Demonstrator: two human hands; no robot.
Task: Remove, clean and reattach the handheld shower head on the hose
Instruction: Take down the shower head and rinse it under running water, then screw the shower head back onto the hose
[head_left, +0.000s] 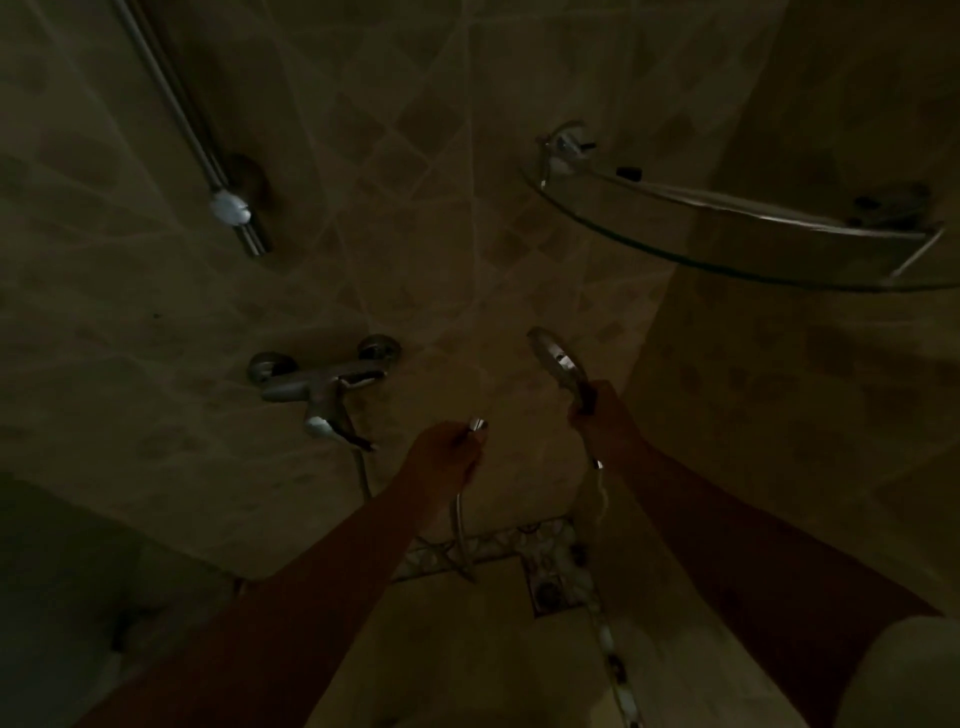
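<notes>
Forearms, then mixer tap, glass shelf

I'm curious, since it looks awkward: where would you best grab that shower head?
By the slim handle below the round face, coming from beneath, as the right hand does on the shower head. The handle fits curled fingers; the wide face does not.

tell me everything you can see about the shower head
The shower head looks like shiny chrome metal, with a round head on a slim handle. It is off the hose: the handle's lower end hangs free. The right hand grips the handle just below the round part, holding it roughly upright in front of the tiled wall, below the glass corner shelf. Its spray face cannot be made out in the dim light.
</notes>
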